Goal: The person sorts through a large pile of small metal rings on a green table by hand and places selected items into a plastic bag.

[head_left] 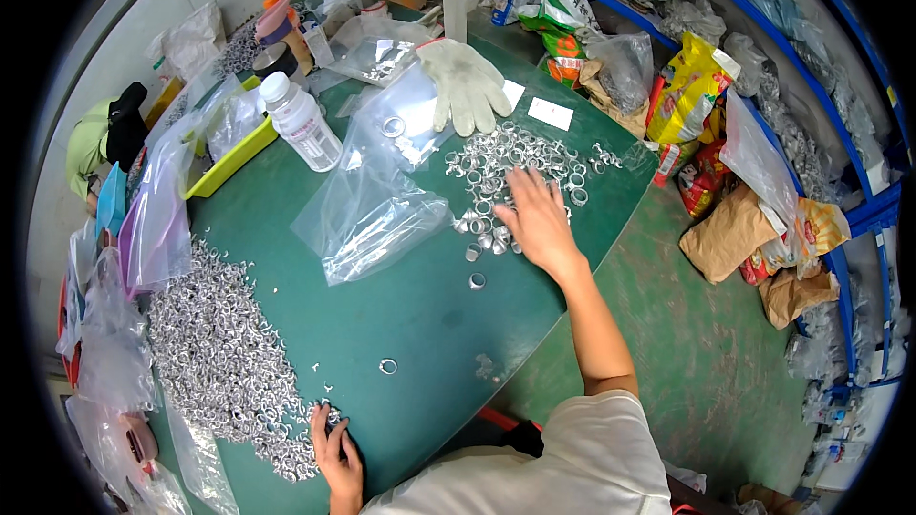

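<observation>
My right hand reaches out with its fingers spread over the near side of a pile of silver metal rings and holds nothing that I can see. Several rings under and around its fingers are partly hidden. At the lower left, my left hand rests on the table, fingers stretched and slightly apart. Its fingertips touch the right edge of a large heap of small silver metal pieces, too small to make out singly. Between the two hands lies a single ring, and another loose ring sits just below the ring pile.
Clear plastic bags cover the middle of the green table. Behind them are a white glove, a white bottle and a yellow-green tray. On the right, blue shelving and filled sacks stand beyond the table edge.
</observation>
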A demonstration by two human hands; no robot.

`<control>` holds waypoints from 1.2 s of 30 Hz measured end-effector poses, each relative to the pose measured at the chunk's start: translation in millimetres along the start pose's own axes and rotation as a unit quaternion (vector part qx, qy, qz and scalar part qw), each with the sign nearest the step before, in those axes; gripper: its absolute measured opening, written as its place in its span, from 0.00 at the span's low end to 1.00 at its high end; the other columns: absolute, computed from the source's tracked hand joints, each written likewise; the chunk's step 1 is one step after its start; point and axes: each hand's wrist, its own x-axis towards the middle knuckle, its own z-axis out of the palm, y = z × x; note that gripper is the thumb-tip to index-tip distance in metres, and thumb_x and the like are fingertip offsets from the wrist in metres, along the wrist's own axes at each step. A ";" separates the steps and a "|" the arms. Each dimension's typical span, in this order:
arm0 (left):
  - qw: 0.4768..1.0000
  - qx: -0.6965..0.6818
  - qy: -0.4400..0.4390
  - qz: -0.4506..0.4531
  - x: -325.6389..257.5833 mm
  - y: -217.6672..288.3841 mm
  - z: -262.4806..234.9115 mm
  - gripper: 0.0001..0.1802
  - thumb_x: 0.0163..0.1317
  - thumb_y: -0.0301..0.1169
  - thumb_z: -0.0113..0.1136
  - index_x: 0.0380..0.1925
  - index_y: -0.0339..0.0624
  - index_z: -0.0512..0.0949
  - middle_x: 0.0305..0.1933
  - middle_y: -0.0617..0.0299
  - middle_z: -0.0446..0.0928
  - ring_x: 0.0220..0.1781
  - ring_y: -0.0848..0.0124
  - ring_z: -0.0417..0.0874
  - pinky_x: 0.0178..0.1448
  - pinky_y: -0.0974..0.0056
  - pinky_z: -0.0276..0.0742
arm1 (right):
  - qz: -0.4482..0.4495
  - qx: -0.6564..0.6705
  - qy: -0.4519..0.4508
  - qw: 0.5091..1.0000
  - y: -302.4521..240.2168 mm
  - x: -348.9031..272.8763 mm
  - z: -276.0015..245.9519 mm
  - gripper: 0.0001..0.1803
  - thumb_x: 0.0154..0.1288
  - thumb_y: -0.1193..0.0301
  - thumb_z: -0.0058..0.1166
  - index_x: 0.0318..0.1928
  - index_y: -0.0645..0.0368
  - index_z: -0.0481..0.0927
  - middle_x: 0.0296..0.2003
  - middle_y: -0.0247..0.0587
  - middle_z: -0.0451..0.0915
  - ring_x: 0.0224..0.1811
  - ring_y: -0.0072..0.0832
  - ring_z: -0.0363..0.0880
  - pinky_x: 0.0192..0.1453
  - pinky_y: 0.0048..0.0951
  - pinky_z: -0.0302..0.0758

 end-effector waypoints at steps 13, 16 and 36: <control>0.992 0.098 0.006 -0.077 -8.7 -3.3 -9.0 0.21 0.59 0.22 0.46 0.54 0.33 0.67 0.64 0.46 0.62 0.69 0.48 0.55 0.71 0.44 0.39 | 0.063 -0.033 0.067 0.995 -23.6 -21.5 -10.7 0.21 0.61 0.62 0.51 0.50 0.64 0.73 0.55 0.51 0.68 0.62 0.47 0.60 0.65 0.53 0.52; 0.992 0.091 -0.018 -0.080 -19.8 -13.7 -11.2 0.22 0.59 0.21 0.46 0.55 0.34 0.67 0.64 0.46 0.62 0.69 0.48 0.56 0.71 0.44 0.39 | -0.017 0.055 0.098 0.994 -67.3 -33.2 -19.2 0.17 0.56 0.70 0.56 0.46 0.64 0.74 0.48 0.47 0.71 0.53 0.43 0.66 0.56 0.43 0.61; 0.988 0.124 -0.030 -0.087 -49.8 -30.7 -37.2 0.25 0.57 0.25 0.54 0.58 0.43 0.67 0.66 0.52 0.59 0.70 0.52 0.54 0.70 0.45 0.47 | -0.304 0.283 -0.227 0.881 -235.8 -109.5 24.3 0.16 0.50 0.77 0.59 0.43 0.62 0.75 0.43 0.44 0.74 0.44 0.41 0.70 0.50 0.36 0.68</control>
